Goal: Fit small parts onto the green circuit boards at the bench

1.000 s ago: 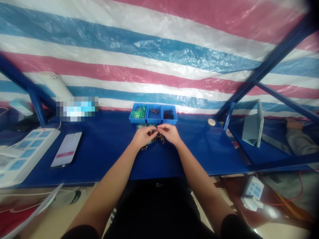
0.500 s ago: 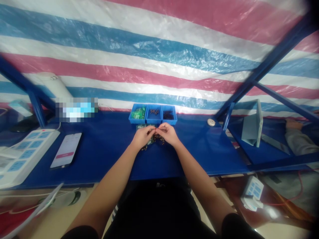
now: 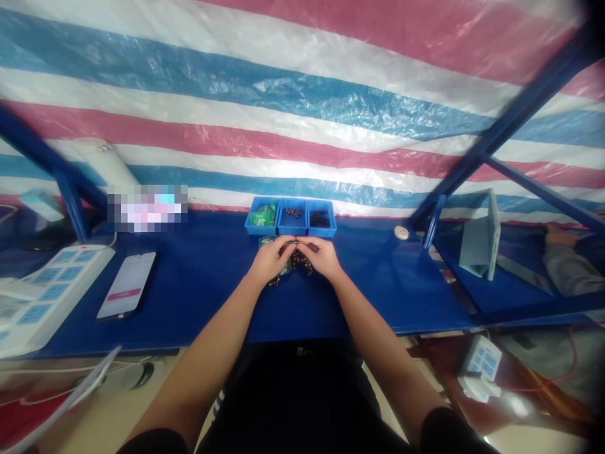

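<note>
My left hand (image 3: 274, 257) and my right hand (image 3: 322, 256) meet at the fingertips over the middle of the table. Both are closed in a pinch; whatever lies between the fingers is too small to make out. Beneath them is a heap of small dark and gold-coloured parts (image 3: 302, 261), partly hidden by my fingers. A dark greenish packet (image 3: 267, 240) shows behind my left hand. Just beyond stand three joined blue bins: the left bin (image 3: 254, 231) holds green pieces, the middle bin (image 3: 293, 231) a few small dark-and-copper parts, the right bin (image 3: 322, 231) black pieces.
On the blue table (image 3: 378, 284) a phone (image 3: 126, 285) and a white power strip (image 3: 51, 296) lie at left. A round whitish object (image 3: 401, 232) sits at right, before a blue frame post (image 3: 435, 221). Beyond it are a propped tablet (image 3: 481, 236) and another person's sleeve (image 3: 570, 265).
My fingertips have shifted slightly; the right fingers now lie flatter and stretch toward the left ones. The bins and the heap stay where they were.
</note>
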{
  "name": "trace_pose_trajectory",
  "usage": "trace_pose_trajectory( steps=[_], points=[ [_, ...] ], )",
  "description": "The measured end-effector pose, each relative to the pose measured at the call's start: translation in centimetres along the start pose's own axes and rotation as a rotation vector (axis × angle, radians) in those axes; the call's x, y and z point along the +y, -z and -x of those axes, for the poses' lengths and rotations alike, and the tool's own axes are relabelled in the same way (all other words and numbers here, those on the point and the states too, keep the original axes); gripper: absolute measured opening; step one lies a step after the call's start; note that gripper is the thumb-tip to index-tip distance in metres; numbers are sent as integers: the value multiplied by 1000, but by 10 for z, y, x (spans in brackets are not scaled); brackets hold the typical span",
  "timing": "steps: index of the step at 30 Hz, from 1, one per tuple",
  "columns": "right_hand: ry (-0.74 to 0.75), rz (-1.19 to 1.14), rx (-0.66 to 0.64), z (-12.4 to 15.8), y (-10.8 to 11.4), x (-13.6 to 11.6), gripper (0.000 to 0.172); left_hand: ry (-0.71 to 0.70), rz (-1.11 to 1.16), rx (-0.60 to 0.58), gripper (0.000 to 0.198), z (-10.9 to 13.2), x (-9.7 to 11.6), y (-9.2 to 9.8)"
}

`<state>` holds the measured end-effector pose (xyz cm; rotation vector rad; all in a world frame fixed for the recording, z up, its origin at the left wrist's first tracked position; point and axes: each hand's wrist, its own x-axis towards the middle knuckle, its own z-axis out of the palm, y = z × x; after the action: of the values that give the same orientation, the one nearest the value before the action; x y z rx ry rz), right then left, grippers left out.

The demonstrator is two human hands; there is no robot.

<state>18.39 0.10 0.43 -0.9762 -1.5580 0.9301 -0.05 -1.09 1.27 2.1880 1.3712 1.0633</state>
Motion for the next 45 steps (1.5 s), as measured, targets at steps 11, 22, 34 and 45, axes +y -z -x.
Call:
trace_pose_trajectory(
  steps=[11,22,34,45],
  points=[
    [-24,-89,-62,0,-2,1,34,-71,-7,48,25,-2,-8,-7],
    [124,104,-28,1,-2,-1,28,1,-37,-4,33,1,-2,-1],
    [7,7,-73,0,2,0,30,-72,43,93,26,0,-3,-5],
    [47,17,-40,0,-1,1,28,-12,-18,-4,31,0,-5,-4]
  ],
)
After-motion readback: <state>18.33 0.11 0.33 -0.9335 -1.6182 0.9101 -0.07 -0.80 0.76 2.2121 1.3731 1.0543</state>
